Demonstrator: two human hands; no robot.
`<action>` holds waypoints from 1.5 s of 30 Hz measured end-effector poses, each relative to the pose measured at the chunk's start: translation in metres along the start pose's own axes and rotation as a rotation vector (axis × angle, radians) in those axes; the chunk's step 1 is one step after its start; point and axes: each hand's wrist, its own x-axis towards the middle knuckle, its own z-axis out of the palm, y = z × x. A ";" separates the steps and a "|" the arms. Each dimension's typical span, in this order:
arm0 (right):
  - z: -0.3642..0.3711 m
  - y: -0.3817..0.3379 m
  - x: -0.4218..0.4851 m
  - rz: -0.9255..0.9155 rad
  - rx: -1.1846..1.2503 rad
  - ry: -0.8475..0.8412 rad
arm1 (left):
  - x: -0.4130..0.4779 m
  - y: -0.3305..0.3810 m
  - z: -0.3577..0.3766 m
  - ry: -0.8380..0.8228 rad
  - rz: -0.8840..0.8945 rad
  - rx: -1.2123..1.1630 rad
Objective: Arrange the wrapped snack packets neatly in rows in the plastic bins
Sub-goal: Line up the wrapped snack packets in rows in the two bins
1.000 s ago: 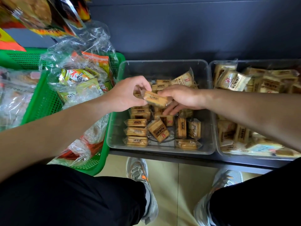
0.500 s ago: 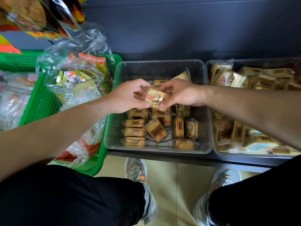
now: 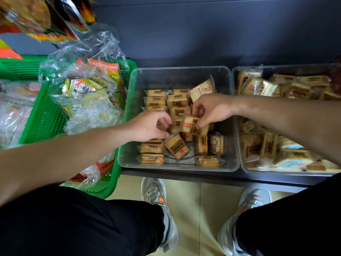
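A clear plastic bin (image 3: pixel 129 108) on the shelf holds several tan wrapped snack packets; a tidy stack (image 3: pixel 156 100) fills its far left and another lies at the near left (image 3: pixel 151 154). My right hand (image 3: pixel 212 109) pinches one packet (image 3: pixel 188 123) over the bin's middle. My left hand (image 3: pixel 149 126) is curled beside it, its fingertips among the packets; what they grip is hidden. A loose packet (image 3: pixel 176 145) lies askew just below my left hand. A second clear bin (image 3: pixel 238 126) to the right is heaped with unsorted packets.
A green basket (image 3: pixel 46 117) full of clear-wrapped snack bags sits left of the bin. Large snack bags (image 3: pixel 36 17) hang at the top left. A dark wall rises behind the bins. My knees and grey shoes (image 3: pixel 156 196) are below the shelf edge.
Both hands moved down and toward me into the bin with the packet. My right hand now holds it; my left hand let go and dropped lower left among the packets.
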 end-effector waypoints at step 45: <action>0.009 0.004 -0.002 -0.043 -0.027 -0.178 | 0.017 0.033 -0.005 0.115 0.088 -0.201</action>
